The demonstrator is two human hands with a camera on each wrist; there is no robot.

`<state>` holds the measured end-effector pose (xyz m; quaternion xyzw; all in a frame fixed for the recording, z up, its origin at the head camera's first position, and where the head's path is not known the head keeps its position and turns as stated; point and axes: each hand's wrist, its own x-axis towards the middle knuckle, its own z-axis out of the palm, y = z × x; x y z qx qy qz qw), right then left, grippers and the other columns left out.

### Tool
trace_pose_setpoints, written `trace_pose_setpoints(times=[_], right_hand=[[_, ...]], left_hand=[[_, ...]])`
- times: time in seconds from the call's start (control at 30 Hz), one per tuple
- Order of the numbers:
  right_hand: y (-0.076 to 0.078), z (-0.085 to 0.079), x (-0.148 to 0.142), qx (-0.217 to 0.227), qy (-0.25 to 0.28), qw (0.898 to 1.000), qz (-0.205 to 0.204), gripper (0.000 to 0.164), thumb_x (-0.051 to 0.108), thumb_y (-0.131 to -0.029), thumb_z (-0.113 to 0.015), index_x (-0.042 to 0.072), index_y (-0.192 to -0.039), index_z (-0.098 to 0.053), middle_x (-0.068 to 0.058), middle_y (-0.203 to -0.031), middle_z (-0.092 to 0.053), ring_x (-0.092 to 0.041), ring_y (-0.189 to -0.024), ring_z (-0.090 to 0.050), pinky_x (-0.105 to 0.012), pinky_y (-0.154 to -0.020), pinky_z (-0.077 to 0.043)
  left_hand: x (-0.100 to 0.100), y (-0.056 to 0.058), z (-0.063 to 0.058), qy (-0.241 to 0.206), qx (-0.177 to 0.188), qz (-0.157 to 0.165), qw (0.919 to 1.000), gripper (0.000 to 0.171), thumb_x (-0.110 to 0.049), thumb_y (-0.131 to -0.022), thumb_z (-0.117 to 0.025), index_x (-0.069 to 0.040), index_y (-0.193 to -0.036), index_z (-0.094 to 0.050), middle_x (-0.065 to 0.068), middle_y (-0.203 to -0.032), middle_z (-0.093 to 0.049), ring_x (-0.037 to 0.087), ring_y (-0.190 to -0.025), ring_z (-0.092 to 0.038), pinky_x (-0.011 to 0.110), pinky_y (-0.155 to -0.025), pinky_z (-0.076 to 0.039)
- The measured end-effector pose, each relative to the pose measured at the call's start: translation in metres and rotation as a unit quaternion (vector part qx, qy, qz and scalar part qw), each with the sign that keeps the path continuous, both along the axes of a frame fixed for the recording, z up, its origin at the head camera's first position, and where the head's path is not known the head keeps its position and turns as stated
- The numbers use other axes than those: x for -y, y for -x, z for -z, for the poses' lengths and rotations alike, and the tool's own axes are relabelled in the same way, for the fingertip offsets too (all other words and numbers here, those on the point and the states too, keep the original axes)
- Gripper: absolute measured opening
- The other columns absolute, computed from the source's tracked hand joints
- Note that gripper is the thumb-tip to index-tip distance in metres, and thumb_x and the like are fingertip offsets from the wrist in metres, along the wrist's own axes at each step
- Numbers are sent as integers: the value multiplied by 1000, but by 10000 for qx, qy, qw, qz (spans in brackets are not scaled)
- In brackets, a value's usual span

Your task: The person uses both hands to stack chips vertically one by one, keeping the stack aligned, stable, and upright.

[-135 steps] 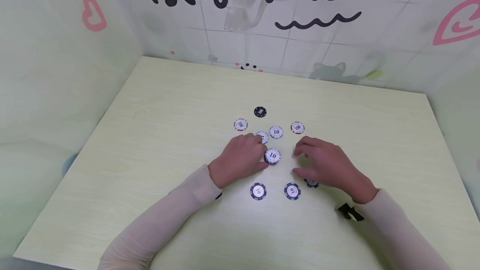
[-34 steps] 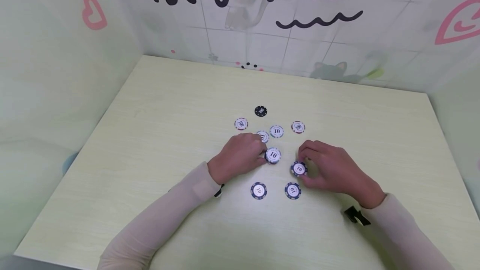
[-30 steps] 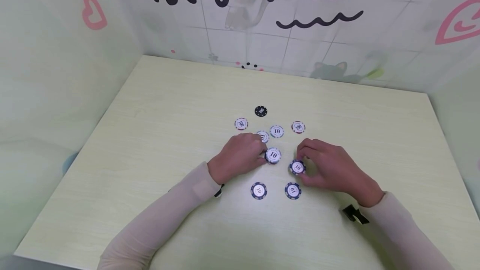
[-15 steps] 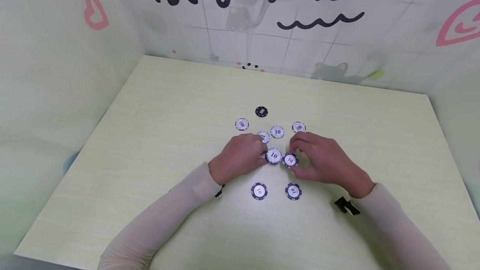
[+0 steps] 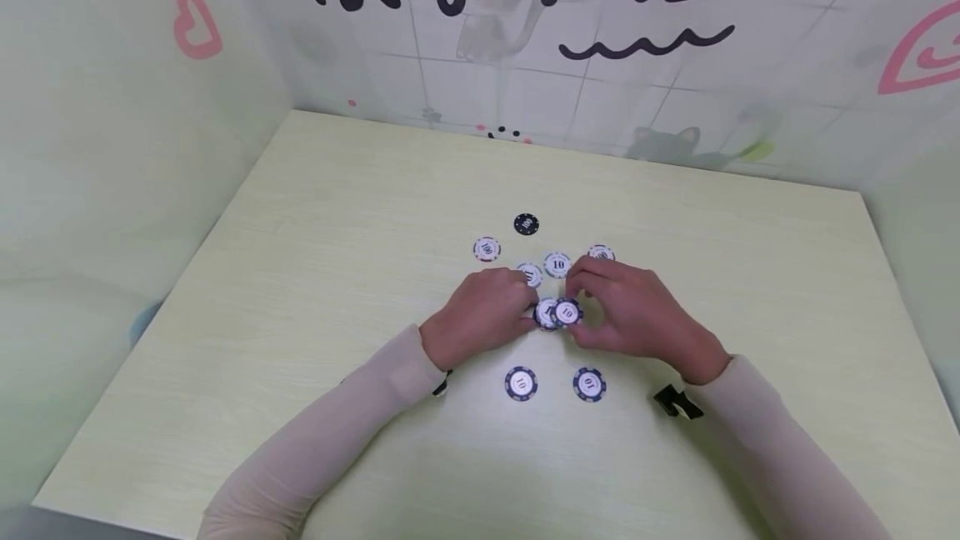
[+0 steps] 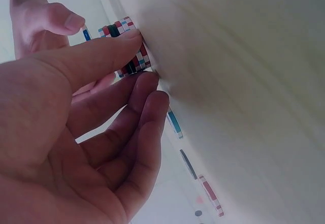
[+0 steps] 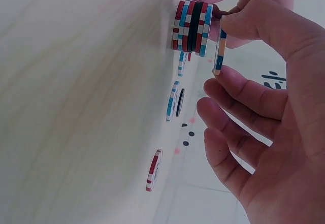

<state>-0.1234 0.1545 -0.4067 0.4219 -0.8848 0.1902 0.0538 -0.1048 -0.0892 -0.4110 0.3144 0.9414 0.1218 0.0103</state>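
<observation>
Around the stack of chips on the desk, two hands work very near each other. From the left side of the stack, the left hand pinches it between thumb and index finger, with its back turned upward. From the right side of the stack, the right hand pinches one blue-edged chip by its rim, just above the stack's right part and not touching it; the other fingers are loosely bent. Nearer to the person than the stack lie two dark-blue-edged chips, with a strip of desk between. Close beyond the stack are two light-blue-edged chips, one partly hidden by left fingers. Farther beyond it lies a black chip, with red-edged chips to left and right, the right one partly covered by the right hand. Desk edges are well apart from the stack: the far edge meets the back wall, and wide desk surface extends to both sides.
</observation>
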Motion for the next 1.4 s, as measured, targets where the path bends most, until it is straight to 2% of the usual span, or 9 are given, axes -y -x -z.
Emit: trace_pose_setpoints(times=[0.37,0.73,1.4], right_hand=[[3,1,9,250,-32,9996,98,27,25,-83,-87,15,-103,-73,-1,-119,-73,-16,-92,-64,-34,-65,-54],[3,4,13,287,-14,9996,63,28,24,-83,-86,15,-106,-73,2,-113,-71,-14,-85,-59,-33,-64,-51],[3,5,15,287,-25,9996,-1,30,25,-85,-86,13,-109,-73,1,-115,-71,-14,-86,-60,-34,-66,-53]], left_hand=[[-2,0,-1,74,-23,30,10000,21,-27,-95,-91,-9,-100,-85,0,-83,-70,13,-72,-58,26,-64,-50],[-2,0,-1,68,7,17,10000,20,-28,-95,-91,-9,-99,-85,-1,-82,-69,13,-72,-58,26,-63,-50],[0,0,1,12,-58,18,10000,19,-26,-95,-91,-8,-98,-85,0,-82,-69,13,-71,-58,27,-63,-50]])
